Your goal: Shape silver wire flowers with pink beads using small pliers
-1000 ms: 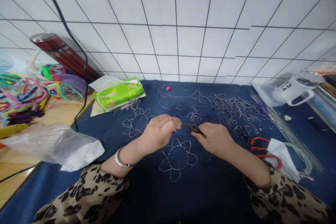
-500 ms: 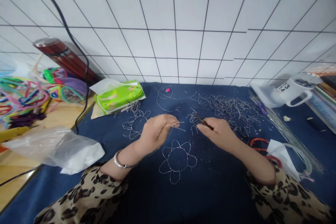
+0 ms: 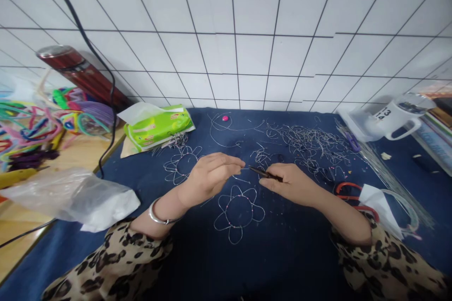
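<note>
Thin silvery wire (image 3: 242,179) sticks out from the fingers of my left hand (image 3: 212,174), which is closed around it. My right hand (image 3: 291,182) grips dark pliers (image 3: 263,172); their tips are close to the wire ends by my left fingertips, and I cannot tell if they touch. Below my hands, a flower-shaped wire ring (image 3: 253,214) with small pink beads lies flat on the dark blue cloth (image 3: 282,263). A second wire flower (image 3: 173,164) lies partly behind my left hand. Short bent wire pieces (image 3: 261,156) sit just beyond the pliers.
A tangled wire pile (image 3: 314,143) spreads at the back right, near straight wires (image 3: 391,181) and red-handled scissors (image 3: 348,190). A white mug (image 3: 399,120) stands far right. Green tissue pack (image 3: 158,127), plastic bag (image 3: 77,197) and red thermos (image 3: 84,73) are on the left.
My right hand has brought the pliers left and down from the short wire pieces to my left fingertips. My left fingers have straightened and shifted slightly right.
</note>
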`<state>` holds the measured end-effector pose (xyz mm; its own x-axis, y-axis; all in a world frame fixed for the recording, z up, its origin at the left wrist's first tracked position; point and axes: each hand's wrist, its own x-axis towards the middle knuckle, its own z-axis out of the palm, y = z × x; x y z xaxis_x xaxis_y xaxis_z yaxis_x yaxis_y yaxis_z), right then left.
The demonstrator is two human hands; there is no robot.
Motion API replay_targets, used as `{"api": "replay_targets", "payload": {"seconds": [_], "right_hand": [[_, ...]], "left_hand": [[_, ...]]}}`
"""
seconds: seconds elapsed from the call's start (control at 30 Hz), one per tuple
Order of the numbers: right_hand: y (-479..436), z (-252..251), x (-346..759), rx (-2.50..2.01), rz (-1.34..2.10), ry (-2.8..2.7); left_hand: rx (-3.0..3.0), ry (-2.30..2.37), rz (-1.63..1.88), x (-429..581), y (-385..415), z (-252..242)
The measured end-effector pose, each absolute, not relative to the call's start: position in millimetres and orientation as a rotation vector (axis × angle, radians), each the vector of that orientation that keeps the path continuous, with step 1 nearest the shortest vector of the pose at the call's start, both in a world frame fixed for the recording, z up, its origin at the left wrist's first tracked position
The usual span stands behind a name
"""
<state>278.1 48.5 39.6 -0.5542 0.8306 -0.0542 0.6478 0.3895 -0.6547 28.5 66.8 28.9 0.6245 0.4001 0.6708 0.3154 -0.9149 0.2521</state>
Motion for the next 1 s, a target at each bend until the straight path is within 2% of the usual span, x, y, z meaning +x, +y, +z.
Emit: {"api": "replay_targets", "payload": {"seconds": [0.73,1.0], "right_hand": [[49.5,36.7,278.0,-1.342,0.865,-2.461],[43.2,22.7,271.6,-1.326,0.485,-2.453]], "left_hand": [[2.884,0.599,1.033,27.6,67.5,27.1],[2.495,0.744,1.146,33.1,64.2,24.3]]}}
